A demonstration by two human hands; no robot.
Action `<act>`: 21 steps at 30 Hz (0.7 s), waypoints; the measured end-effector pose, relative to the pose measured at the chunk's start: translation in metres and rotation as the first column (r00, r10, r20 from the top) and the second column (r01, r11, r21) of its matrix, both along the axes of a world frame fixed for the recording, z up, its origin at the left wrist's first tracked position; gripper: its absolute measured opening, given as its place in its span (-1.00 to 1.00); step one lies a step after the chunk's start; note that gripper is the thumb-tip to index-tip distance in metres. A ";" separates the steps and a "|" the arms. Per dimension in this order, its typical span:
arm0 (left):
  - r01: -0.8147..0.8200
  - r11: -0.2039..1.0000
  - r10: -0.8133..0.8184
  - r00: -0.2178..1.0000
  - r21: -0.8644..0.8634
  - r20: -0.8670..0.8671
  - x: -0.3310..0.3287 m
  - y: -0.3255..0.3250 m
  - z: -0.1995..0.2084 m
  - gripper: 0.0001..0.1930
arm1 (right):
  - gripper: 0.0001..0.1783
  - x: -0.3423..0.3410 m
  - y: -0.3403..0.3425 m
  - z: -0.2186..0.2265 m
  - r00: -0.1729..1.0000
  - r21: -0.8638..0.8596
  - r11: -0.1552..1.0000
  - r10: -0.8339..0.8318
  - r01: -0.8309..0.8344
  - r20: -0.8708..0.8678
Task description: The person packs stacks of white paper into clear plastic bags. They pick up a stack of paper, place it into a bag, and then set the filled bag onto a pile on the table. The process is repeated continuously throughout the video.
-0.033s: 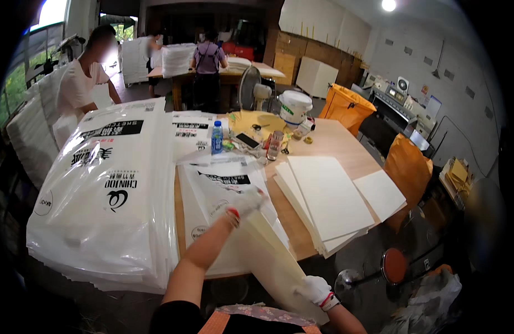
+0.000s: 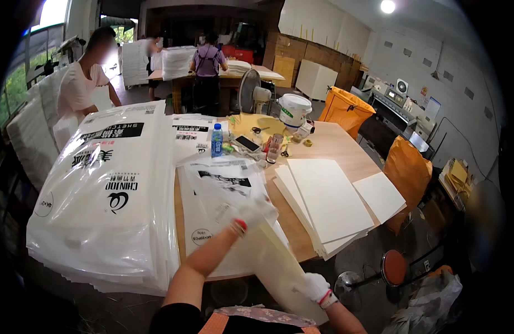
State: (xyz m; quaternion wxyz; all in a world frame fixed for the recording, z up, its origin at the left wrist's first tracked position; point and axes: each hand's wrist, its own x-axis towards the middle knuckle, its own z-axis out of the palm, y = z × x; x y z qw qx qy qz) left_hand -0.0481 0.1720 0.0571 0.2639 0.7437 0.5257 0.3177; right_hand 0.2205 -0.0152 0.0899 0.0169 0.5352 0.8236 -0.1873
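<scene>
A stack of cream paper sheets [image 2: 280, 271] leans over the table's near edge toward my body. My right hand [image 2: 313, 288], in a white glove, grips the stack's lower right edge. At its upper end is my left hand [image 2: 256, 211], also gloved and smeared by motion, so its fingers do not show clearly. Under that hand lies a flat clear plastic bag [image 2: 212, 222] with black print. To its left rises a thick pile of printed plastic bags [image 2: 95, 222]. Right of my hands sits a stack of white paper sheets [image 2: 332, 200].
A blue-capped bottle [image 2: 217, 140], a phone [image 2: 247, 143], a glass [image 2: 274, 148], scissors [image 2: 260, 129] and a white bucket [image 2: 294, 109] stand or lie farther back. A fan [image 2: 250, 92] is behind them. Beside the pile is a co-worker [image 2: 81, 83]; a red-topped stool [image 2: 394, 267] stands right.
My left hand has moved slightly right and nearer to me, along the upper end of the paper. My right hand stays on the sheets' edge.
</scene>
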 end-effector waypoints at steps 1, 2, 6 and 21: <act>0.038 0.909 0.006 0.994 0.416 -0.105 0.039 -0.044 -0.011 -0.53 | -0.59 -0.024 0.034 -0.017 0.998 0.096 0.994 -0.051 0.049 0.025; 0.057 0.997 -0.052 0.993 0.050 -0.110 0.060 -0.066 0.025 -0.51 | -0.62 -0.027 0.048 -0.028 0.995 0.155 0.988 0.008 0.007 -0.095; -0.037 0.994 -0.011 0.906 0.104 0.423 0.037 -0.048 0.016 -0.49 | -0.73 -0.048 0.037 -0.015 0.998 0.166 0.984 0.064 -0.067 0.026; -0.173 0.977 0.170 0.985 0.122 0.032 0.055 -0.086 -0.002 -0.54 | -0.33 -0.025 0.077 0.000 0.908 0.430 0.879 -0.009 0.208 -0.419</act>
